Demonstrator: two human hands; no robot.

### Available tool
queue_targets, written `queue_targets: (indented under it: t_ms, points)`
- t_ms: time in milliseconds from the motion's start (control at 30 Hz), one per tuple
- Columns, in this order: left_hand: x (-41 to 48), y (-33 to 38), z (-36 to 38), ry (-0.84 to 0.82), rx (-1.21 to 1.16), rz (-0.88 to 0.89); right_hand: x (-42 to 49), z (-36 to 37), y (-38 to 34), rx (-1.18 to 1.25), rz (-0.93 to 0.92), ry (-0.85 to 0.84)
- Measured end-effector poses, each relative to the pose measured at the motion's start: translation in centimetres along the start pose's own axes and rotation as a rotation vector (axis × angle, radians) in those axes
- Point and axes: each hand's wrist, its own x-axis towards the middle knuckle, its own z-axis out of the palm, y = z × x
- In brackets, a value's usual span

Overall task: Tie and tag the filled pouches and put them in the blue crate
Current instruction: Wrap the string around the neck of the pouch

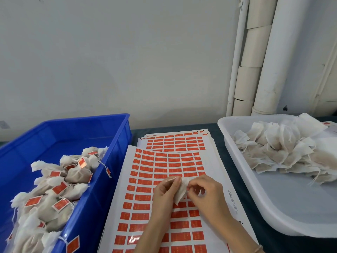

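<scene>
Blue crate (87, 119), left: tagged pouches (54, 189) piled inside. White tray (255, 118), right: untied pouches (280, 150) heaped. Between them, above the sticker sheets (164, 161), my left hand (165, 195) and right hand (207, 194) pinch one pouch (179, 194), fingers curled. A dark tabletop (217, 141) strip separates sheets from tray.

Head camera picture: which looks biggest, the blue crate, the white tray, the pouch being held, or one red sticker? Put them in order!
1. Blue crate and white tray: about alike, and both are cut off by the picture's edge, so I can't rank them.
2. The held pouch.
3. One red sticker, the smallest.
</scene>
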Motion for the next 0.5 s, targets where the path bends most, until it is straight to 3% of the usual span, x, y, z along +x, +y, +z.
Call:
queue_targets:
  t_ms: [300,500]
  points:
    - [-0.03,0.11,-0.12,-0.066,0.020,0.088,-0.72,0.11,0.21,-0.061,-0.127,0.135]
    - [0.28,-0.24,-0.35,-0.034,-0.002,0.046,-0.84,0.07,-0.10,-0.074,-0.180,0.160]
